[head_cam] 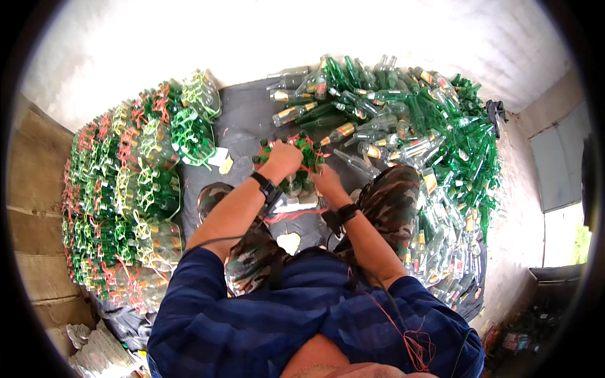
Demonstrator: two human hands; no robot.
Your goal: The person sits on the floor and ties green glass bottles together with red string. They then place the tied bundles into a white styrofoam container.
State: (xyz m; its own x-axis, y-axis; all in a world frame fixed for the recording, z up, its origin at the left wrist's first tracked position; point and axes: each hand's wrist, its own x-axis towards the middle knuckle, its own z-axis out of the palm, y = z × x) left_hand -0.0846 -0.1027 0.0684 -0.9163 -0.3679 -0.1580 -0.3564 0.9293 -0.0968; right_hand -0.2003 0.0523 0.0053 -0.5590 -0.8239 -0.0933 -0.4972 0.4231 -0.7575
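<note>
Between my knees stands a small cluster of green glass bottles [306,147], upright, with red plastic twine [309,168] strung around their necks. My left hand [285,158] is closed over the left side of the necks, its fingertips partly hidden. At the cluster's near right side, my right hand [327,181] pinches a strand of the twine, which stretches between both hands. Clear bottle bases show below the hands. Loose red strands [295,216] trail in front of a white object [294,204] under the cluster.
Tied bottle bundles [153,189] with red, green and yellowish twine are stacked at left. Loose green and clear bottles [416,111] are heaped at right, reaching close to my right knee. A dark sheet [246,111] covers the floor. More red strands [418,347] hang by my right shoulder.
</note>
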